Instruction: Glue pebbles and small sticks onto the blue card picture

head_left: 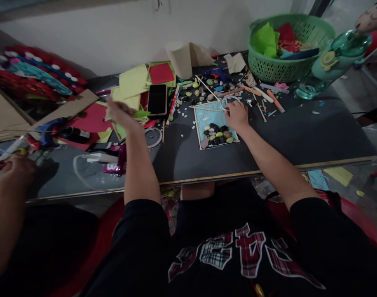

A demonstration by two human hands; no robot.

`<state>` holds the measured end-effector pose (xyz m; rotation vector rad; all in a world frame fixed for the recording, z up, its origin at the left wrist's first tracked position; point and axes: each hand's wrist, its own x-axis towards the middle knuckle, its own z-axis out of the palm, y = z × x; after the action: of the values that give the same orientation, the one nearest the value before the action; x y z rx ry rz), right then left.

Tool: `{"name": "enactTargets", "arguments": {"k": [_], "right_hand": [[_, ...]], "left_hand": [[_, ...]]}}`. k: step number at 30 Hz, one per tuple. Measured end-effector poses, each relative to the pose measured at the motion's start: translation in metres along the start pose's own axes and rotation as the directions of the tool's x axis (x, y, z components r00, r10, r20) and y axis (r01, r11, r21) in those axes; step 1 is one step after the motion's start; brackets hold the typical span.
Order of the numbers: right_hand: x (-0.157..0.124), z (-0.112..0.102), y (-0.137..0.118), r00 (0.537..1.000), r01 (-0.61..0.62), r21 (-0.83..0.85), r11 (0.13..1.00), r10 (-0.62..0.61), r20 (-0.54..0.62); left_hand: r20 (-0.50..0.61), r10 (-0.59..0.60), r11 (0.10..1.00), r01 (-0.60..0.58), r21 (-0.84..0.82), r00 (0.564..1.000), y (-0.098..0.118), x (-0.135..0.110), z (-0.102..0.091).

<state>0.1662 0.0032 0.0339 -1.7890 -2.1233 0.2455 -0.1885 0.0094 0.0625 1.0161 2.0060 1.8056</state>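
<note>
Resting my right hand [237, 117] on the upper right edge of the blue pebble panel [202, 123], which is lying flat on the bench [182, 159]; whether those bent fingers are gripping, I can't tell. My left hand [122, 115] is blurring over the coloured papers [132, 82], its grasp unclear too. A clumsy nudge might be shifting any unfixed pebbles [219, 134]. Counting now: one panel, two thin sticks [207, 109] meeting its top, one smartphone [157, 100], one green basket [268, 70], one teal bottle [327, 73].
</note>
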Motion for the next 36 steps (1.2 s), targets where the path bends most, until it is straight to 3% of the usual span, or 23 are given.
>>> {"name": "enactTargets", "arguments": {"k": [1, 2, 4, 6, 8, 10, 13, 16, 20, 23, 26, 31, 33, 36], "right_hand": [[-0.001, 0.000, 0.000, 1.000, -0.001, 0.000, 1.000, 0.001, -0.007], [-0.001, 0.000, 0.000, 1.000, -0.002, -0.001, 1.000, 0.002, -0.014], [-0.002, 0.000, 0.000, 1.000, 0.000, -0.006, 1.000, 0.000, -0.022], [-0.003, -0.001, 0.001, 1.000, 0.004, -0.009, 1.000, -0.004, -0.027], [-0.003, -0.001, 0.000, 1.000, 0.007, -0.009, 1.000, -0.007, -0.025], [-0.003, -0.002, 0.000, 1.000, 0.007, -0.010, 1.000, -0.007, -0.015], [-0.003, -0.003, 0.001, 1.000, 0.007, -0.015, 1.000, -0.007, 0.015], [-0.003, -0.004, 0.000, 0.999, 0.016, -0.021, 1.000, -0.016, 0.029], [-0.004, -0.004, -0.001, 0.999, 0.028, -0.026, 0.999, -0.028, 0.019], [-0.004, -0.003, -0.001, 1.000, 0.030, -0.033, 0.999, -0.030, 0.009], [-0.004, -0.003, -0.001, 1.000, 0.026, -0.034, 0.999, -0.025, 0.008], [-0.004, -0.004, 0.000, 1.000, 0.025, -0.033, 0.999, -0.025, 0.008], [-0.004, -0.005, -0.001, 1.000, 0.023, -0.031, 0.999, -0.023, 0.014], [-0.004, -0.004, -0.001, 1.000, 0.024, -0.028, 0.999, -0.024, 0.020]], "left_hand": [[-0.006, -0.094, 0.995, 0.094, 0.020, 0.996, 0.007, -0.010, 0.016], [0.043, -0.107, 0.990, 0.102, 0.092, 0.993, 0.014, -0.021, 0.032], [0.231, 0.029, 0.926, -0.113, 0.360, 0.973, 0.027, -0.039, 0.058], [0.285, 0.088, 0.879, -0.209, 0.429, 0.955, 0.038, -0.053, 0.075], [0.313, 0.126, 0.730, -0.301, 0.614, 0.941, 0.045, -0.060, 0.086], [0.358, 0.128, 0.646, -0.352, 0.678, 0.925, 0.046, -0.063, 0.096], [0.462, 0.171, 0.661, -0.449, 0.602, 0.870, 0.033, -0.061, 0.109], [0.566, 0.210, 0.725, -0.515, 0.457, 0.797, 0.005, -0.050, 0.118], [0.680, 0.314, 0.800, -0.571, 0.186, 0.662, -0.027, -0.027, 0.118], [0.696, 0.385, 0.803, -0.592, 0.071, 0.606, -0.031, -0.016, 0.112], [0.687, 0.396, 0.786, -0.612, 0.089, 0.609, -0.022, -0.016, 0.108], [0.660, 0.225, 0.826, -0.499, 0.261, 0.717, -0.002, -0.030, 0.103], [0.678, 0.179, 0.816, -0.492, 0.302, 0.713, 0.004, -0.034, 0.100], [0.724, 0.184, 0.732, -0.584, 0.351, 0.665, 0.009, -0.035, 0.095]]}}
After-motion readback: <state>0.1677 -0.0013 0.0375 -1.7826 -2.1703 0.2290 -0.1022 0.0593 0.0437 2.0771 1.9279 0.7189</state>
